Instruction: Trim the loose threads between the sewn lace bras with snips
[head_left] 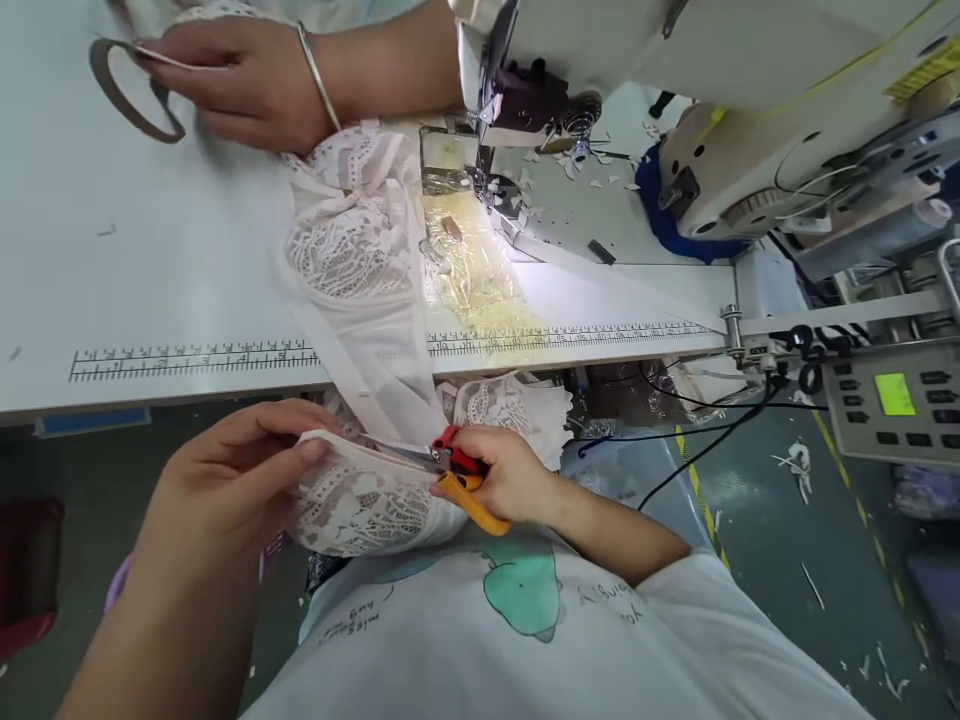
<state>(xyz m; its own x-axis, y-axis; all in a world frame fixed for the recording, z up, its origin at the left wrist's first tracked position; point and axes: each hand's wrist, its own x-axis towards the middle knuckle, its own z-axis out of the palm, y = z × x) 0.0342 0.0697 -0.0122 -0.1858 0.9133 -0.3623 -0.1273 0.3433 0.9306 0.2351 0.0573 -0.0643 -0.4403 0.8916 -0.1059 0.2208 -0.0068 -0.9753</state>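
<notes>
My left hand (pixel 225 470) pinches the edge of a pale pink lace garment (pixel 360 500) in front of my chest, below the table edge. My right hand (pixel 506 475) is closed on orange and red thread snips (pixel 461 480), whose blades rest against the lace edge beside my left fingers. The lace garment runs up over the table edge onto the white sewing table (pixel 150 260), where more lace (pixel 349 230) lies bunched.
Another person's hand (pixel 240 75) with a bangle holds a brown strap loop (pixel 124 95) at the far left of the table. A white sewing machine (pixel 675 80) stands at the back right. A control panel (pixel 892 400) with a green screen hangs at right. Ruler markings (pixel 195 360) line the table's front edge.
</notes>
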